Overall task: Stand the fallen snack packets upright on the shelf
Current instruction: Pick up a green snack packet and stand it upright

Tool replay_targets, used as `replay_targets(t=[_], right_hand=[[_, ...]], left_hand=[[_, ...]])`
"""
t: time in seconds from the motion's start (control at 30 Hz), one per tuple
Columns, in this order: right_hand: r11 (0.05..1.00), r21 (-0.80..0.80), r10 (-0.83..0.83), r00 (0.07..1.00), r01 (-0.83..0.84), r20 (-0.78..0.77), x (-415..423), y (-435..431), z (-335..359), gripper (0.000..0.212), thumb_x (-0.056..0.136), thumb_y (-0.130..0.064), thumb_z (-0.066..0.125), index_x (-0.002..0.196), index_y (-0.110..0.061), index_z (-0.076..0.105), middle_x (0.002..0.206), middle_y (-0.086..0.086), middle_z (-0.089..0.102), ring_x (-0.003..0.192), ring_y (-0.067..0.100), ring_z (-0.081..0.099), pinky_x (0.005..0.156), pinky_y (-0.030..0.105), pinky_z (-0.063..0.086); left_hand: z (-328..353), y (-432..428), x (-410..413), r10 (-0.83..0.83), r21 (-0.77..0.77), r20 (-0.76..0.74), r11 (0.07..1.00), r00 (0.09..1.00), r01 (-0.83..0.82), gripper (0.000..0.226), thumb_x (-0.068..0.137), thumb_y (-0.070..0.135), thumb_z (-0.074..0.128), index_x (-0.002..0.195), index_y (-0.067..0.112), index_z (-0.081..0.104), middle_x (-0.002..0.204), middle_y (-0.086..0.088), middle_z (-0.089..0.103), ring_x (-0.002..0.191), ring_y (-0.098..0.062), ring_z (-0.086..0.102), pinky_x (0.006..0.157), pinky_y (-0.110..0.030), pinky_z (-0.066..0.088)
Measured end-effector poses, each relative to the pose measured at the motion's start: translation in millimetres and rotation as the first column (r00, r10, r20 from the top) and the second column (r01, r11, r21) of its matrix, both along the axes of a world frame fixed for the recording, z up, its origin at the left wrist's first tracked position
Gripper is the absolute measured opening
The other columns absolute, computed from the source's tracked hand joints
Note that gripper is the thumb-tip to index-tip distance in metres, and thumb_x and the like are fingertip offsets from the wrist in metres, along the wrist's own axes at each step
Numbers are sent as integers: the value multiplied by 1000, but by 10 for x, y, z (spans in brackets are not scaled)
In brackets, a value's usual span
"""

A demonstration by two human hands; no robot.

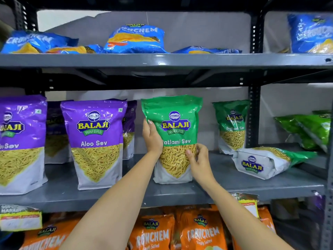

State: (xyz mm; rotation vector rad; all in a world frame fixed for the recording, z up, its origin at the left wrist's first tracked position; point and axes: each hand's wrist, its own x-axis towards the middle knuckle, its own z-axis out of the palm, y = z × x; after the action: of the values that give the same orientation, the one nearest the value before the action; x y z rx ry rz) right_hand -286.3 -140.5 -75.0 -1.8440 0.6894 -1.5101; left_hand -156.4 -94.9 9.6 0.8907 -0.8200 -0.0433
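Both hands clasp the green Ratlami Sev packet [173, 139] by its sides, left hand [152, 138] high, right hand [198, 159] low, steadying it upright mid-shelf [162, 197] near the front edge. Another green packet [266, 163] lies fallen toward the shelf's right end.

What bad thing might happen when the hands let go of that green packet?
1. The green Ratlami Sev packet stands on the middle shelf held by the left hand and right hand; released, it might topple forward, since nothing props it.
2. The fallen Ratlami Sev packet lies close on the right; a swinging arm might nudge it off the edge.
3. The purple Aloo Sev packet stands near the left arm and could get knocked.
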Motion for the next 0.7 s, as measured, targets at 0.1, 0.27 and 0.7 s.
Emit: replay_targets(t=[0.1,0.27,0.7], right_hand=[[1000,-10,-1,999,1,45,34,-91,-66,25,96,-22,57,115,-20,41,120,11,48,103,12,50,90,22,41],[1000,-25,10,999,-9,51,56,-181,-93,26,95,-25,59,115,-21,43,119,13,50,105,16,54,92,27,47],[986,-3,-162,964,166,209,-178,9,57,40,97,-29,53,134,-19,42,118,11,54,108,22,55,86,23,45]], left_hand=[[-7,-45,27,-70,-9,-28,998,997,70,42,105,17,28,143,0,35,134,4,52,124,9,48,92,1,33],[-12,-148,103,-106,-8,-48,994,993,106,38,102,26,30,131,9,49,123,-3,60,109,-4,57,100,-23,47],[-87,169,6,394,-194,178,913,902,-360,44,95,21,38,134,4,48,142,-13,48,135,-28,39,111,-38,30]])
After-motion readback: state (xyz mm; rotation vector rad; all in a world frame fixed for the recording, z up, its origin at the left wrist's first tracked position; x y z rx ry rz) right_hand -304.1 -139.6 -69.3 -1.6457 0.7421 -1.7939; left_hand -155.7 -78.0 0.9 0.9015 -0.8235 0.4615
